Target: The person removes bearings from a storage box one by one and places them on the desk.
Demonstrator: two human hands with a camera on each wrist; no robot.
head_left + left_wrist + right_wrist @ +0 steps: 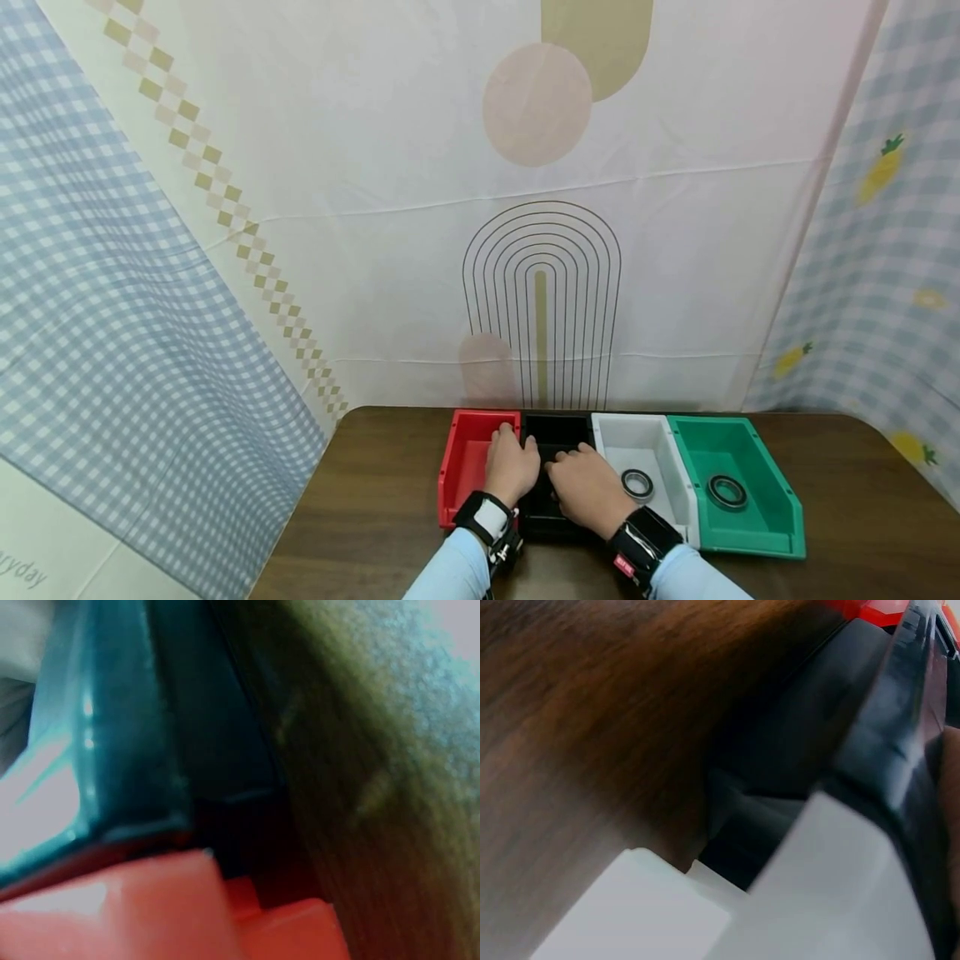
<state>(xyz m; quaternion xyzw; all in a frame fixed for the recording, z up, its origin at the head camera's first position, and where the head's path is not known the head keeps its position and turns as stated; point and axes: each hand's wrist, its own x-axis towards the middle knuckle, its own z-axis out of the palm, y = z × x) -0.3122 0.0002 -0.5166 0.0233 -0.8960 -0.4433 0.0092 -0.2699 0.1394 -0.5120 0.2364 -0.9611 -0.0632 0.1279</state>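
My left hand [512, 468] lies over the shared side of the red bin [467, 467] and the black bin [557, 427], fingers pointing forward. Over the black bin's right half is my right hand [588, 490], its fingertips reaching down into the bin. What those fingertips touch is hidden, and I cannot tell whether they hold anything. A ring-shaped bearing [626, 484] lies in the white bin [626, 433], just right of my right hand. Another, darker-rimmed bearing [713, 492] sits in the green bin [712, 437].
All the bins stand side by side in a row on a brown wooden table [360, 500]. Behind it hangs a pale patterned cloth [390, 292], with blue checked cloth [150, 292] at the left. In the right wrist view, the white bin's front corner [840, 877] is close.
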